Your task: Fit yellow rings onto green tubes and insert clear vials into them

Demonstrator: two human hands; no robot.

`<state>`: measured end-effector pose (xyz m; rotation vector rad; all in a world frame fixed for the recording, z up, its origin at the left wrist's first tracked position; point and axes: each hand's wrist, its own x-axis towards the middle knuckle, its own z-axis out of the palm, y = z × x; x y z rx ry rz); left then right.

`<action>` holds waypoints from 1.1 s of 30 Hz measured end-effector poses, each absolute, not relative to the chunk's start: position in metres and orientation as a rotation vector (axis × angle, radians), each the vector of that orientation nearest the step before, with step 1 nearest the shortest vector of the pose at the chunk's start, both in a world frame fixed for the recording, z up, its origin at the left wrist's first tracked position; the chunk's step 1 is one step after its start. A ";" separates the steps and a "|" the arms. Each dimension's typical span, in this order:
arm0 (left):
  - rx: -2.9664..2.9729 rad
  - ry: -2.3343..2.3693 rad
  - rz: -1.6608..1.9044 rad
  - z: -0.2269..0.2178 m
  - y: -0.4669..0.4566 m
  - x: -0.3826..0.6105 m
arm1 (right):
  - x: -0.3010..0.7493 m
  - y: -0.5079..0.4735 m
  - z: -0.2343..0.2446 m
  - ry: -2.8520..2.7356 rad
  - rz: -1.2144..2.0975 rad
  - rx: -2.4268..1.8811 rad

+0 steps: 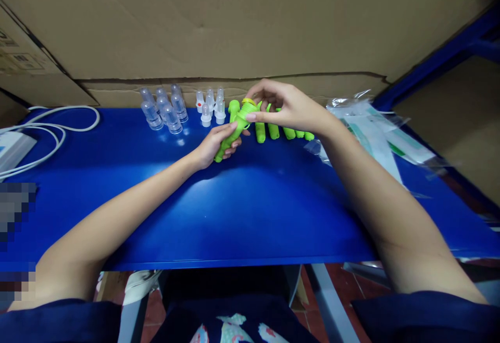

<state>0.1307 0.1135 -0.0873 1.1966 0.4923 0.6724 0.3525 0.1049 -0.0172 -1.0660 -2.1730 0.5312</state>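
Note:
My left hand (219, 145) is wrapped around a bright green plastic handle (234, 136), holding it tilted above the blue table. At its upper end is a ribbed, wider neck with a yellow ring (249, 101) on top. My right hand (279, 106) closes over that end, thumb against the green neck and fingertips by the yellow ring. Exactly where those fingertips press is partly hidden. Behind my hands lie several more green handles (274, 130) in a row, and one green piece (234, 106) stands just left of the held handle.
Clear plastic bottles (172, 119) stand at the back left, beside small white-based clear caps (205, 116). Plastic packaging (375, 135) lies on the right. White cables (58, 129) and a white box (15, 148) occupy the left. Cardboard (219, 25) walls the blue table's (234, 218) back.

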 end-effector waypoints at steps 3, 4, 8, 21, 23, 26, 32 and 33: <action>1.191 0.523 0.665 -0.085 0.112 0.131 | 0.354 0.107 -0.018 -2.181 0.567 -1.067; 1.194 0.532 0.660 -0.086 0.112 0.131 | 0.355 0.107 -0.018 -2.187 0.579 -1.063; 1.239 0.493 0.679 -0.090 0.113 0.131 | 0.356 0.107 -0.017 -2.196 0.598 -1.039; 1.495 0.445 0.984 -0.095 0.103 0.140 | 0.349 0.114 -0.035 -2.330 0.612 -0.887; 1.541 0.451 1.068 -0.098 0.101 0.142 | 0.349 0.115 -0.038 -2.318 0.609 -0.883; 1.536 0.449 1.140 -0.100 0.101 0.144 | 0.348 0.115 -0.040 -2.270 0.627 -0.885; 1.495 0.576 1.178 -0.092 0.094 0.142 | 0.340 0.110 -0.036 -2.108 0.701 -1.061; 1.492 0.601 1.177 -0.090 0.093 0.142 | 0.338 0.110 -0.036 -2.086 0.701 -1.078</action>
